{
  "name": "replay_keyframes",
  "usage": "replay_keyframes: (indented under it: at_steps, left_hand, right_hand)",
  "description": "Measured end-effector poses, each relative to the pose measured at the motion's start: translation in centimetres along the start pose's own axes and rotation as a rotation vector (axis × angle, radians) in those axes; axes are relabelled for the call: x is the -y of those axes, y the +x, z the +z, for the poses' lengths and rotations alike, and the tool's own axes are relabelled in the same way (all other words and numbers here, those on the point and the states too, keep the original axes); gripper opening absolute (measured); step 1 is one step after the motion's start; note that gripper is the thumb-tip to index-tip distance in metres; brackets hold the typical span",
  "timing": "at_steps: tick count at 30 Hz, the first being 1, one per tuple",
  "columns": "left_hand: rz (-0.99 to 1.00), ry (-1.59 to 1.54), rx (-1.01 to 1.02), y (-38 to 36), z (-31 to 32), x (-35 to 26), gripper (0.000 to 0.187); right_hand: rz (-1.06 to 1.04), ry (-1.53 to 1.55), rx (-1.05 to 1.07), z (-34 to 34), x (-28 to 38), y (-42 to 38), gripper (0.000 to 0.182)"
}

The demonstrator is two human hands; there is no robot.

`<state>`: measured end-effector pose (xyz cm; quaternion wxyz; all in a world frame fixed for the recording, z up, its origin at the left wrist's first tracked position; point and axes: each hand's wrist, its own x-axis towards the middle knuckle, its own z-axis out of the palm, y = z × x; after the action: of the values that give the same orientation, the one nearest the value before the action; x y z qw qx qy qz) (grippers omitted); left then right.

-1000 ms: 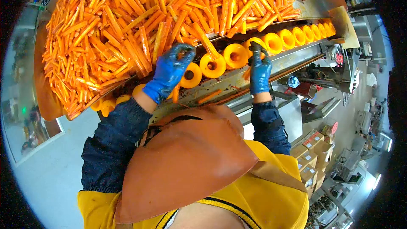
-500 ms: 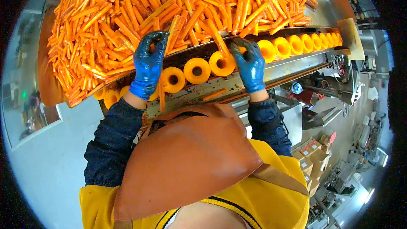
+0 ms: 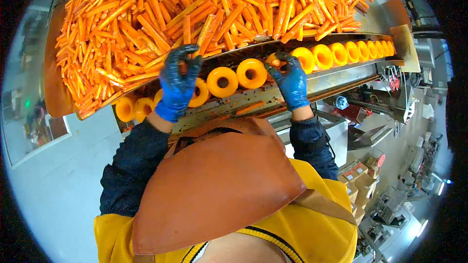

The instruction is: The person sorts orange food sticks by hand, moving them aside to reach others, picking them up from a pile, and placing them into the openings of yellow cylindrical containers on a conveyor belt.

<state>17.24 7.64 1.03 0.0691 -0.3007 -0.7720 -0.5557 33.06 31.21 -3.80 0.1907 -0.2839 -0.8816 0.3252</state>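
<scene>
My left hand (image 3: 179, 84), in a blue glove with darkly stained fingers, is over the row of yellow-orange funnel-like rings, beside one ring (image 3: 199, 93). Its thumb and fingers are curved but apart, with nothing visible between them. My right hand (image 3: 291, 84), gloved the same way, bends its fingertips over another ring (image 3: 271, 59). The end of an orange stick (image 3: 276, 62) shows at those fingertips; the rest of it is hidden. Between my hands, two rings (image 3: 222, 82) show dark open centres. Behind them is a big heap of glossy orange sticks (image 3: 141, 24).
A metal ledge (image 3: 336, 74) runs below the rings, with a loose orange stick (image 3: 249, 107) near me. The tray's brown side panel (image 3: 51, 78) stands at left. Machine parts and cardboard boxes (image 3: 358, 175) are at right. My brown apron (image 3: 214, 190) fills the foreground.
The stick leaning in a ring beside my right hand is gone from sight. My left hand has moved down and slightly right, off the heap's edge. The stick below it no longer shows.
</scene>
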Motion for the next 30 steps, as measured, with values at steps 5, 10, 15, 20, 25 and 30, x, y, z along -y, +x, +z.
replay_keyframes:
  at_steps: [5,10,15,20,25,30]
  left_hand:
    - [0.338,-0.021,0.330,0.4,4.5,-2.8,0.023]
    - [0.459,-0.003,0.428,-0.5,8.3,-1.1,0.022]
    - [0.369,0.146,0.759,-1.9,7.5,3.3,0.028]
    - [0.530,0.216,0.739,-1.3,5.8,2.7,0.041]
    - [0.478,0.181,0.712,-0.1,3.5,0.2,0.043]
    - [0.381,0.216,0.731,0.1,1.2,-0.3,0.039]
  right_hand:
    - [-0.036,0.072,-0.287,-4.1,1.0,-1.3,0.027]
    - [-0.107,-0.031,-0.159,-4.7,-2.7,-4.1,0.017]
    - [0.117,-0.108,-0.380,-5.9,-3.9,-1.4,0.044]
    - [0.222,0.200,-0.591,-5.8,-9.6,2.3,0.050]
    - [0.402,0.037,-0.476,-6.9,-13.2,5.3,0.055]
    - [0.339,-0.011,-0.383,-8.6,-15.5,7.4,0.027]
